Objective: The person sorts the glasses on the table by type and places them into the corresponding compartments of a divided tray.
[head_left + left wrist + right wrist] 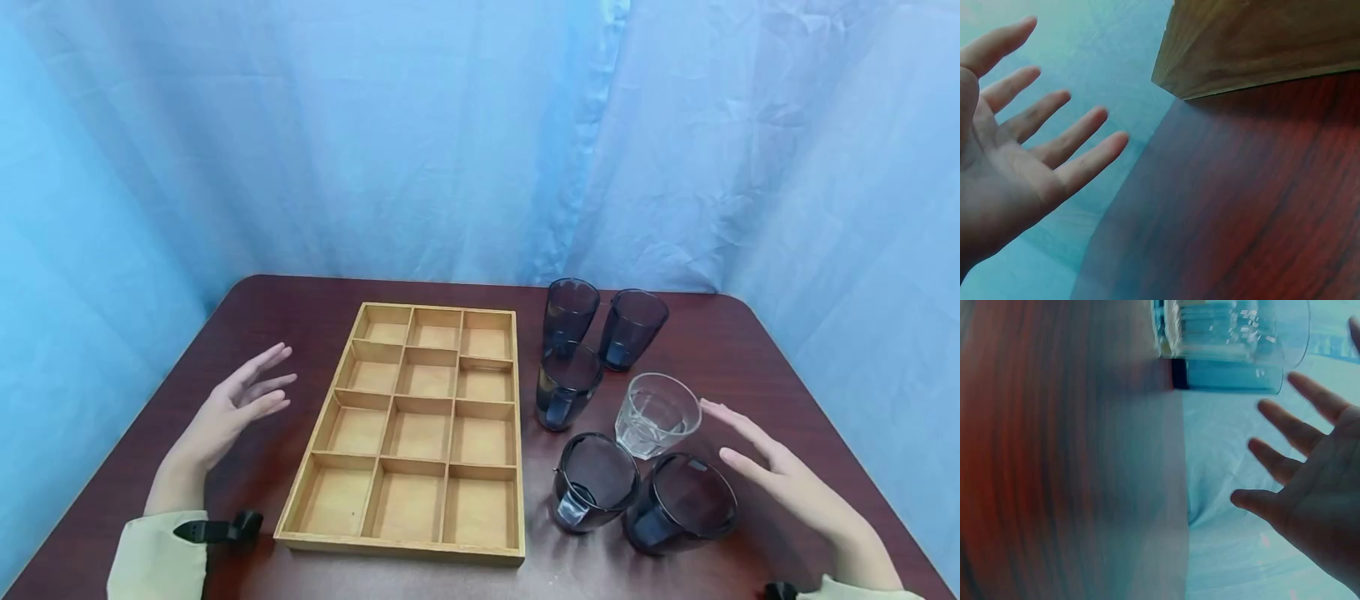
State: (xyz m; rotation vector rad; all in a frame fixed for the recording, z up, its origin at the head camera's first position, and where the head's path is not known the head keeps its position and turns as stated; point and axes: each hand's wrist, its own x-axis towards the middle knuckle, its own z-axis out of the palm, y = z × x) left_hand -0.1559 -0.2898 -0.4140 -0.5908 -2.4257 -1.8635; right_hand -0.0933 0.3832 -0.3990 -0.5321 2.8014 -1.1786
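My left hand (217, 417) hovers over the table to the left of the wooden divided tray (401, 546), fingers spread and holding nothing. In the left wrist view the fingers (1094, 131) are apart from the tray's corner (1210, 50). On the right, my right hand (787, 475) has its fingers extended close beside the clear glass tumbler (656, 417); it grips nothing. Around the tumbler stand several dark glass mugs, among them the front right mug (678, 508), the front left mug (592, 487) and a mug (566, 387) nearer the tray. The tray's compartments hold nothing.
Two more dark mugs, the back left mug (570, 312) and the back right mug (633, 329), stand upright farther back. The dark red wooden table (273, 308) ends at a pale blue curtain (375, 150) behind and at both sides.
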